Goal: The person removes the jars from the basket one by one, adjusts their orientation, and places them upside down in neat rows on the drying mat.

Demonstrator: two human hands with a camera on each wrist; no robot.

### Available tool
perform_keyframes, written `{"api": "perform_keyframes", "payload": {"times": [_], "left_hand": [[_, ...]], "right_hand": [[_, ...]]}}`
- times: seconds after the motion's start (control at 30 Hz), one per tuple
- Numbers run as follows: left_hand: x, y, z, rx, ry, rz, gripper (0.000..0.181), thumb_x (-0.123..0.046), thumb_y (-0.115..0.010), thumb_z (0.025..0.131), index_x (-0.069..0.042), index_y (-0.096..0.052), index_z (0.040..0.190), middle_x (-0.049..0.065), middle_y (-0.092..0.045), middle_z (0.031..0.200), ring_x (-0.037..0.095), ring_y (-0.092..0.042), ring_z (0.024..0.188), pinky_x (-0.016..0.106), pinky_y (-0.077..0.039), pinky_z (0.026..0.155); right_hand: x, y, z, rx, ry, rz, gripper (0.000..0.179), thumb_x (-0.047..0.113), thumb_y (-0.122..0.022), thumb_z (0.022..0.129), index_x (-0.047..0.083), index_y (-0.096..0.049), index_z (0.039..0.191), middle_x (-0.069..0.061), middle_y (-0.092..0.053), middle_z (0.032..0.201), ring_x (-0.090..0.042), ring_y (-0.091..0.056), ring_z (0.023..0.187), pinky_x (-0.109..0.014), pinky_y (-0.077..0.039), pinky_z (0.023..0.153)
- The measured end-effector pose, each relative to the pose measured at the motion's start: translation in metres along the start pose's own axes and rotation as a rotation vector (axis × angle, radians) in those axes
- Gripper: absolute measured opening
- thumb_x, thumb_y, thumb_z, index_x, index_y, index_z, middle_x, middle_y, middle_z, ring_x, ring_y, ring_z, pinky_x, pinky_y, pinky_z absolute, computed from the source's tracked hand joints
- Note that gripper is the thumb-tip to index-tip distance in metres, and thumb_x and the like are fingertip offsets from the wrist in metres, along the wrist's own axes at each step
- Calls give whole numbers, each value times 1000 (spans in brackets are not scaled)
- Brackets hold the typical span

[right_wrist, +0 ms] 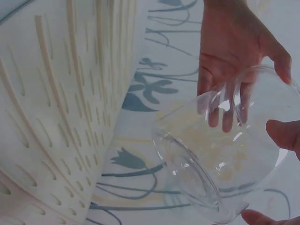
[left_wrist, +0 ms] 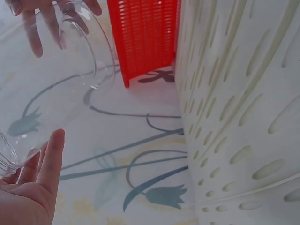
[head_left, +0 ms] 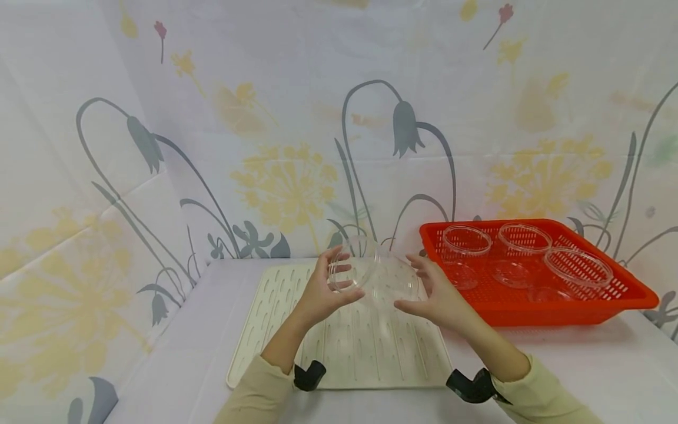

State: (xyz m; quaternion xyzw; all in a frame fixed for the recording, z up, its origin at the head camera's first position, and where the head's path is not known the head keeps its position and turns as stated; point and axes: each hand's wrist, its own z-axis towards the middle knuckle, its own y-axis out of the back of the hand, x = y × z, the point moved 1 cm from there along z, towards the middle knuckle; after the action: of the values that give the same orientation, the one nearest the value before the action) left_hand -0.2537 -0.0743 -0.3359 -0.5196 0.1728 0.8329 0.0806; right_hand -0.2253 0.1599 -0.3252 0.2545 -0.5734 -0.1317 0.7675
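Observation:
Both hands hold a clear round container (head_left: pixel 389 278), tipped on its side above a cream ridged mat (head_left: pixel 365 353). My left hand (head_left: pixel 325 291) grips its left end in the head view, thumb in front and fingers behind. At the opposite end, my right hand (head_left: pixel 435 294) has its thumb and fingers spread around the wall. The right wrist view shows the container (right_wrist: pixel 225 150) with the left hand (right_wrist: pixel 234 42) behind its upper end. In the left wrist view, the left hand (left_wrist: pixel 33 187) supports the lower end, and fingertips of the right hand (left_wrist: pixel 51 18) show through the top.
A red slotted basket (head_left: pixel 529 315) stands on the right side of the table, close to the mat's edge. Several similar clear containers (head_left: pixel 466 241) stand inside it. Behind everything hangs a flower-printed cloth (head_left: pixel 296 88). Each wrist carries a black camera mount (head_left: pixel 309 376).

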Motion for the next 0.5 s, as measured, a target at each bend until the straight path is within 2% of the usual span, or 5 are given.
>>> {"api": "perform_keyframes", "payload": {"times": [0.1,0.27,0.5], "left_hand": [[0,1,1,-10,-1,-6,88,-19,-75,79,-3,-19,144,21,-32,139,38,-39,123,48,-42,94],[0,1,0,-37,-1,-9,90,-24,-75,77,-3,-19,144,17,-35,138,34,-43,121,41,-45,93],[1,1,1,-48,4,-40,90,-26,-74,78,-4,-18,145,16,-33,139,34,-40,123,39,-44,94]], "right_hand": [[-4,-2,-2,-14,-37,30,88,27,-78,75,8,-25,143,-24,-29,141,-45,-33,124,-61,-38,90],[-12,-8,-4,-26,-77,71,89,30,-76,77,6,-22,143,-23,-28,142,-44,-31,126,-59,-35,95],[-16,-15,-7,-56,-98,66,73,35,-75,76,5,-36,130,-20,-37,136,-42,-36,122,-61,-35,95]]}}
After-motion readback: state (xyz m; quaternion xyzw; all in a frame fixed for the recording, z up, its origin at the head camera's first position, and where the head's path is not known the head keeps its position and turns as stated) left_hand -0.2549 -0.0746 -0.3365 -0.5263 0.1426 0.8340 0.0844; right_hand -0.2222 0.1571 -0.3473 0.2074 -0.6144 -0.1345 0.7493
